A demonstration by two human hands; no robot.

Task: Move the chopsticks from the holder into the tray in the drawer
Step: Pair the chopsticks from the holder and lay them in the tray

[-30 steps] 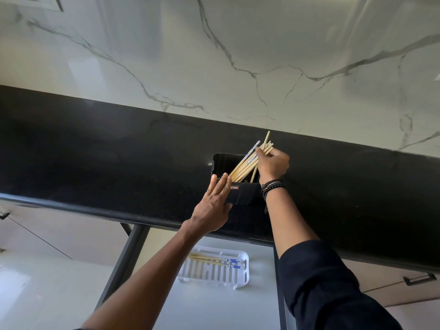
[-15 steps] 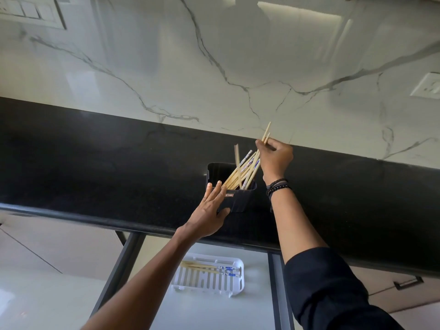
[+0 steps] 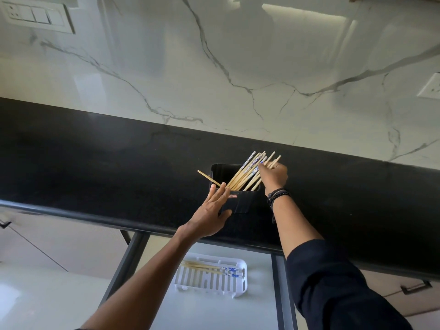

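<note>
A black square holder [image 3: 245, 201] stands on the black countertop [image 3: 95, 163], holding several wooden chopsticks [image 3: 247, 172] that lean to the right. One loose chopstick [image 3: 208, 177] lies across its left rim. My left hand [image 3: 212, 215] presses flat against the holder's near left side, thumb on its front. My right hand [image 3: 273, 175] pinches the upper ends of a few chopsticks at the holder's right. Below, in the open drawer [image 3: 214, 313], a white slotted tray [image 3: 209, 282] holds a few chopsticks [image 3: 209, 269] along its far edge.
A white marble backsplash [image 3: 238, 67] rises behind the counter, with a switch plate [image 3: 35, 16] at upper left and a socket [image 3: 432, 88] at right. The drawer's dark side rails [image 3: 123, 260] flank the tray. A cabinet handle [image 3: 415, 287] shows at lower right.
One chopstick has tipped over to the holder's left rim. My right hand has dropped lower onto the bundle's ends, and my left hand has slid up against the holder.
</note>
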